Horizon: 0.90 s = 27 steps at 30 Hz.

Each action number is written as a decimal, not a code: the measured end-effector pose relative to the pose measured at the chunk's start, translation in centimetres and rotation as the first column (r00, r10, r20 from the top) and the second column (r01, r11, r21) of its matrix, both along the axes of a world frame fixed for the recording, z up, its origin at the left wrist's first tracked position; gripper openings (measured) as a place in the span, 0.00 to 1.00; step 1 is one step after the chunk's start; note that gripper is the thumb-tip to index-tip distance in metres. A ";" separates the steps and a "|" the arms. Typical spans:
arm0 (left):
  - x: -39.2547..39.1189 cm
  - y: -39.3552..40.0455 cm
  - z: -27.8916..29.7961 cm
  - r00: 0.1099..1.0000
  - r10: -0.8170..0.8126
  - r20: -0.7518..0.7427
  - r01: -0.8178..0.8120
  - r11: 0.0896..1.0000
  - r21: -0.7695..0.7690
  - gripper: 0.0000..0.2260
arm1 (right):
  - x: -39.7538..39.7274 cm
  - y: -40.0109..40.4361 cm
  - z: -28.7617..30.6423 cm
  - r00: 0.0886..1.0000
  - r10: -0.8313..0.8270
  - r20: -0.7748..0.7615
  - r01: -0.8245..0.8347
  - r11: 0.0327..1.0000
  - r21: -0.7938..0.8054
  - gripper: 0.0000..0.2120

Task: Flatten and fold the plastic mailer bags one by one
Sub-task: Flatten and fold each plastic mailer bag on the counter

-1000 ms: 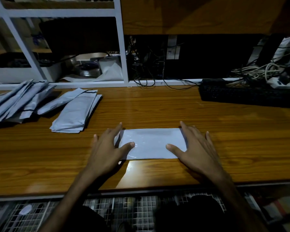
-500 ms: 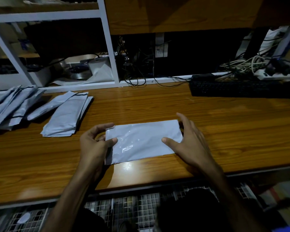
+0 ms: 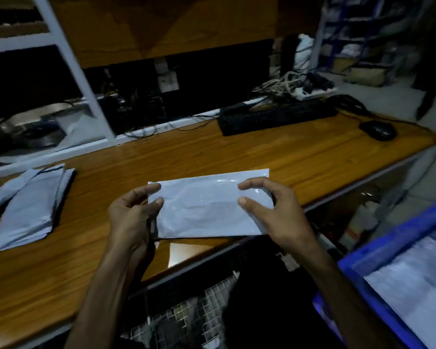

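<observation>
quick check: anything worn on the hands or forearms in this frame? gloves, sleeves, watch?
Nothing visible. The left hand and right hand are bare: no gloves, rings or watch showing. Both forearms are uncovered down to the bottom frame edge, so no sleeves in view.

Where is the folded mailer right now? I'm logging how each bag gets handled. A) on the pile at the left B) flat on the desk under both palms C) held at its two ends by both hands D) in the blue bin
C: the left hand and right hand each grip one end of the folded mailer, thumbs on top.

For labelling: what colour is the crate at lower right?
Blue crate, seen best in the head view.
</observation>
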<state>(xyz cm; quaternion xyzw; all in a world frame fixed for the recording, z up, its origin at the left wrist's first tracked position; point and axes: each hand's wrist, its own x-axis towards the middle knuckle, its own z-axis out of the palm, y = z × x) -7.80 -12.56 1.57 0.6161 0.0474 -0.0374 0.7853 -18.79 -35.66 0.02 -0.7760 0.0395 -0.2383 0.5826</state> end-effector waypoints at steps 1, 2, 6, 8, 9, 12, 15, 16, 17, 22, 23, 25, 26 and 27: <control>-0.3 -1.4 0.1 0.998 -0.062 0.010 0.062 0.998 0.007 0.14 | -1.7 -0.8 0.2 0.998 -0.056 0.017 0.056 0.998 0.008 0.08; -0.7 -3.0 0.2 0.991 -0.128 0.025 0.127 0.992 0.018 0.14 | -3.4 -1.8 0.3 0.993 -0.113 0.028 0.112 0.994 0.014 0.08; -3.0 -10.6 0.1 0.913 -0.399 0.081 0.394 0.916 0.072 0.11 | -11.3 -5.8 0.8 0.942 -0.337 0.006 0.337 0.941 0.031 0.07; -4.4 -14.9 -0.2 0.847 -0.520 0.106 0.507 0.852 0.127 0.10 | -15.2 -7.7 0.8 0.883 -0.468 -0.020 0.469 0.883 0.022 0.07; -5.2 -17.1 -0.3 0.808 -0.577 0.120 0.558 0.814 0.160 0.10 | -17.1 -8.6 0.5 0.845 -0.532 -0.042 0.533 0.846 0.012 0.07; -8.4 -23.3 -0.6 0.670 -0.732 0.123 0.698 0.678 0.231 0.12 | -22.4 -11.4 -1.3 0.704 -0.690 -0.168 0.695 0.718 -0.036 0.07; -11.6 -28.6 -1.4 0.504 -0.855 0.123 0.792 0.514 0.329 0.13 | -26.6 -13.7 -3.6 0.524 -0.794 -0.309 0.812 0.575 -0.100 0.09; -12.6 -30.1 -1.7 0.444 -0.887 0.124 0.806 0.456 0.376 0.13 | -27.6 -14.4 -4.1 0.475 -0.810 -0.345 0.831 0.541 -0.126 0.09; -13.4 -31.6 -2.2 0.384 -0.915 0.125 0.811 0.399 0.427 0.12 | -28.4 -15.1 -4.6 0.437 -0.813 -0.383 0.837 0.524 -0.157 0.10; -15.3 -37.5 -5.5 0.177 -0.983 0.053 0.729 0.167 0.664 0.17 | -31.1 -19.0 -7.9 0.283 -0.726 -0.627 0.759 0.570 -0.316 0.22; -15.6 -38.3 -6.2 0.158 -0.987 0.027 0.705 0.132 0.697 0.19 | -31.5 -19.9 -8.7 0.256 -0.692 -0.675 0.728 0.597 -0.337 0.26; -16.3 -39.5 -7.4 0.145 -0.989 -0.019 0.663 0.083 0.744 0.19 | -31.7 -21.2 -10.0 0.220 -0.616 -0.756 0.656 0.667 -0.353 0.25; -16.7 -39.9 -8.0 0.146 -0.989 -0.037 0.646 0.067 0.760 0.19 | -31.6 -21.5 -10.1 0.188 -0.581 -0.792 0.608 0.702 -0.371 0.24; -17.3 -40.1 -8.6 0.150 -0.987 -0.062 0.635 0.048 0.771 0.18 | -31.3 -21.8 -10.2 0.139 -0.553 -0.821 0.545 0.735 -0.403 0.23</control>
